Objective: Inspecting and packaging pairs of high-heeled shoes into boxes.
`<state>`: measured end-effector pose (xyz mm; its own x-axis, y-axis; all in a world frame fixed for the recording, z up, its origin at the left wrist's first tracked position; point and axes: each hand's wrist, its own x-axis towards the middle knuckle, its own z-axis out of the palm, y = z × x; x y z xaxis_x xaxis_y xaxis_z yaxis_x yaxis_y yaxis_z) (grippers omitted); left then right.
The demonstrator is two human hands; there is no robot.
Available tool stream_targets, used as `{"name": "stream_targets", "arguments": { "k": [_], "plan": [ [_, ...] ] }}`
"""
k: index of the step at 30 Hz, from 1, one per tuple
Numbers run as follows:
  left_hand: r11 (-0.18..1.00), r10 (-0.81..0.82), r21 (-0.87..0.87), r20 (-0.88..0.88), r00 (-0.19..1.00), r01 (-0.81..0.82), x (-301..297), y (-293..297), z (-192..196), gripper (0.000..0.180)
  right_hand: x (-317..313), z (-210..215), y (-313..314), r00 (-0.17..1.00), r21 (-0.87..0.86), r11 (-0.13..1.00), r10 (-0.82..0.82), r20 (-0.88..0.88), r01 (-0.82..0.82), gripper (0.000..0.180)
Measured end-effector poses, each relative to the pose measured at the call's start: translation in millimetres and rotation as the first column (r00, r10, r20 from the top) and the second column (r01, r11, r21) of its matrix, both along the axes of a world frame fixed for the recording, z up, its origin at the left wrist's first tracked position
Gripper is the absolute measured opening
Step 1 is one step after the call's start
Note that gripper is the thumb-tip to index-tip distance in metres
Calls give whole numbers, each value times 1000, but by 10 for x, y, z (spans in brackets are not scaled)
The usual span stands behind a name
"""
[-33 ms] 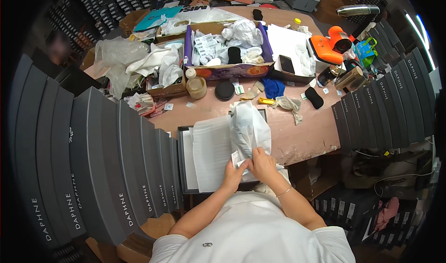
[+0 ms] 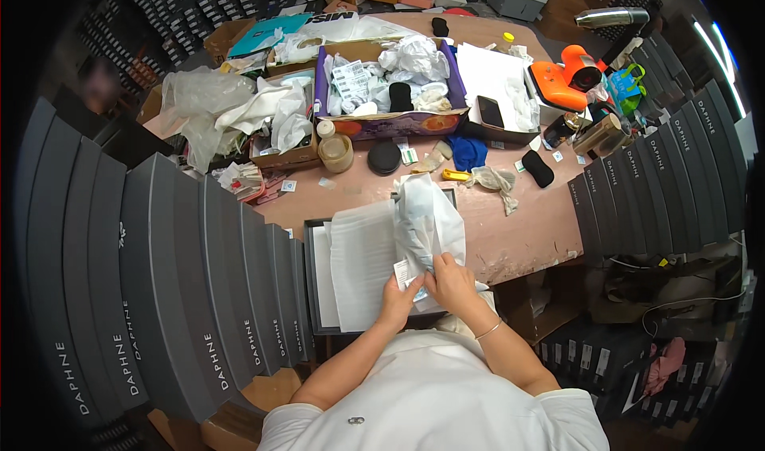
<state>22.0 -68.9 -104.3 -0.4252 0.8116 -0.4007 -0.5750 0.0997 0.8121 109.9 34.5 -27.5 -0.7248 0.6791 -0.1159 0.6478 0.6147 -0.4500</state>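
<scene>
A bundle in thin white wrapping [image 2: 430,216] lies over the right side of an open dark grey box [image 2: 310,292] in front of me. What is inside the wrapping is hidden. My left hand [image 2: 398,301] is closed at the bundle's near end, with a small white printed tag [image 2: 403,272] between thumb and fingers. Close beside it, my right hand [image 2: 453,285] pinches the near part of the white wrapping, fingertips bent in. Left of the bundle, a white foam sheet [image 2: 362,252] covers much of the box.
Stacks of dark grey shoe boxes rise at the left [image 2: 171,276] and right [image 2: 665,184]. Across the table's back stand a purple carton [image 2: 321,84] of crumpled paper, a phone [image 2: 489,111] and an orange device [image 2: 560,84]. A bottle [image 2: 336,150], black round tin [image 2: 384,157] and yellow-handled cutter [image 2: 456,175] lie nearer.
The tag at my left hand shows slightly more of its face. Both hands stay at the bundle's near end, almost unmoved.
</scene>
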Motion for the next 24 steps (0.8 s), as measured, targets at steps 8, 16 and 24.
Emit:
{"name": "stream_targets", "arguments": {
  "k": [8, 16, 24],
  "plan": [
    [995, 70, -85, 126, 990, -60, -132, -14, -117, 24, 625, -17, 692, 982, 208, 961, -191, 12, 184, 20],
    [977, 23, -212, 261, 965, 34, 5, -62, -91, 32, 217, -211, 622, 996, 113, 992, 64, -60, -57, 64],
    [972, 75, -229, 109, 991, -48, 36, 159, -299, 55, 475, -971, 514, 530, -694, 687, -679, -507, 215, 18]
  ]
}}
